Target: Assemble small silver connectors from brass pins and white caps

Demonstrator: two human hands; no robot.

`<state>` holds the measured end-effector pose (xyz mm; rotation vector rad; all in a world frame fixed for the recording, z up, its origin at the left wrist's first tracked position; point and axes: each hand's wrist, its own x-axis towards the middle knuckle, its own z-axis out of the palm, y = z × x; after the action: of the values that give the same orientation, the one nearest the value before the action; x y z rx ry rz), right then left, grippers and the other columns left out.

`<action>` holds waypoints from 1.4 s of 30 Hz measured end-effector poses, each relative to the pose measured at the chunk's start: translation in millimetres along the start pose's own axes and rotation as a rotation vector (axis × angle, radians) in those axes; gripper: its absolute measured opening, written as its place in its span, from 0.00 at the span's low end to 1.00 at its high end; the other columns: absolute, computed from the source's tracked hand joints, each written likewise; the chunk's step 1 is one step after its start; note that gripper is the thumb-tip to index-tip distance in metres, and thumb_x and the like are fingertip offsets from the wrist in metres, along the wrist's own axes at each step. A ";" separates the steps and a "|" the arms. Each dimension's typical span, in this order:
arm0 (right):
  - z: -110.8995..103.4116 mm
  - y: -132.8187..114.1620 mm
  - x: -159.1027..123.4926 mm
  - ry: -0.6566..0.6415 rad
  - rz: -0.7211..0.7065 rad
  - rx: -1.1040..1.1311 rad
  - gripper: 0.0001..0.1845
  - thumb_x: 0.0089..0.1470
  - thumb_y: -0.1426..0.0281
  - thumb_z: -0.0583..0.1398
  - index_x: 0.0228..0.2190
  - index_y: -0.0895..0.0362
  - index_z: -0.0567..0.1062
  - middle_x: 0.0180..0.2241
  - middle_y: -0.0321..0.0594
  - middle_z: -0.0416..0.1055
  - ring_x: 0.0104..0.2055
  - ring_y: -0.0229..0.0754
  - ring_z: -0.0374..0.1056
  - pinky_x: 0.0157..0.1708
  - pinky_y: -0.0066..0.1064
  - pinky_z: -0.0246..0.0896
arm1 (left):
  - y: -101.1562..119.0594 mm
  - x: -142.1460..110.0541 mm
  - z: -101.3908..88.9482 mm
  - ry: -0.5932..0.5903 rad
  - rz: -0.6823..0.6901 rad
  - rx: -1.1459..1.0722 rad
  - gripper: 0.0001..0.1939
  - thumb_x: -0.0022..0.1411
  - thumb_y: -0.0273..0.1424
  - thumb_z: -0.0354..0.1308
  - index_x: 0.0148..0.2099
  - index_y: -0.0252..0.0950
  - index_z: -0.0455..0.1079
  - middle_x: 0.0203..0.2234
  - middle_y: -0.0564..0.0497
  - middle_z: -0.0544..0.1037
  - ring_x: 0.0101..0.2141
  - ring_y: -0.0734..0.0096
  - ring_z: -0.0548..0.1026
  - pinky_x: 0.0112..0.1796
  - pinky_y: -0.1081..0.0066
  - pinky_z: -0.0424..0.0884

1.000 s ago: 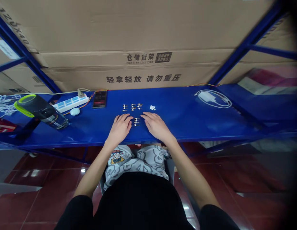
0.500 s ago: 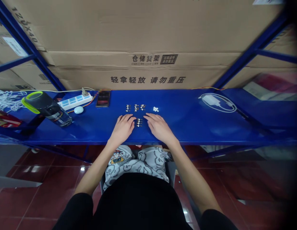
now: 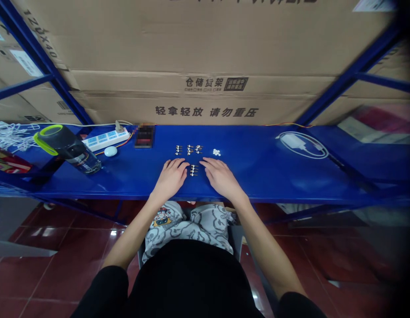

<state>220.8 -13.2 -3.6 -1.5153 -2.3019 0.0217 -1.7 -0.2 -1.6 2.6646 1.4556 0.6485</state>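
1. The fingers [image 3: 178, 164] of the left hand [image 3: 170, 180] and those of the right hand [image 3: 220, 177] lie relaxed and slightly spread on the shelf, released and grasping nothing.
2. Between the two hands, just beyond the fingertips, sits a short column of small metal fittings [image 3: 193, 170]. They look like tiny pins with crosswise parts, but they are too small to tell exactly.
3. Farther away, three more small groups of similar fittings [image 3: 190, 149] stand in a row, well clear of both hands.
4. To the right of that row lies a little cluster of white round pieces [image 3: 216, 152].
5. All of these rest on a blue steel shelf [image 3: 257, 185].
6. Left along the shelf are a pixelated dark rectangular item [image 3: 144, 136], a small white oval object [image 3: 110, 151], a white power strip [image 3: 105, 140] with a cord plugged in, and a dark bottle [image 3: 70, 150] with a green lid, lying on its side. Tangled white netting [image 3: 9, 137] sits at the far left.
7. Far right on the shelf lies a white charger [image 3: 292, 142] with its cable looped around it.
8. Beyond the shelf stand large cardboard cartons [image 3: 205, 53] with black Chinese print.
9. Nearest the person are grey patterned trousers [image 3: 188, 225], black sleeves [image 3: 102, 291] and a dark red tile floor [image 3: 75, 265].
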 end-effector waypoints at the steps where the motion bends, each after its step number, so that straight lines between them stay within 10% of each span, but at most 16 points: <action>1: 0.1 0.2 0.0 0.002 -0.003 0.001 0.26 0.68 0.72 0.46 0.61 0.60 0.71 0.65 0.49 0.67 0.67 0.53 0.62 0.68 0.52 0.53 | -0.2 0.0 0.3 0.001 -0.001 0.002 0.16 0.76 0.28 0.46 0.59 0.38 0.69 0.61 0.45 0.73 0.62 0.58 0.69 0.64 0.52 0.59; 30: -3.5 -4.3 0.3 -0.047 0.037 0.058 0.32 0.72 0.59 0.40 0.66 0.60 0.65 0.66 0.51 0.65 0.70 0.50 0.58 0.70 0.51 0.48 | 0.3 -0.1 -0.3 -0.003 -0.007 -0.016 0.16 0.75 0.28 0.46 0.59 0.38 0.70 0.61 0.45 0.72 0.62 0.58 0.69 0.66 0.52 0.59; 42: -5.2 -22.3 -2.5 -0.171 -0.089 0.101 0.41 0.69 0.46 0.44 0.73 0.54 0.45 0.74 0.48 0.41 0.76 0.50 0.40 0.73 0.53 0.38 | -5.1 1.4 -11.3 0.062 -0.105 -0.096 0.12 0.74 0.28 0.48 0.54 0.39 0.70 0.56 0.45 0.76 0.60 0.59 0.70 0.65 0.50 0.59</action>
<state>203.6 -25.8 5.3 -1.4081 -2.4588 0.2493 -9.4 1.9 8.0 2.4996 1.5259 0.7782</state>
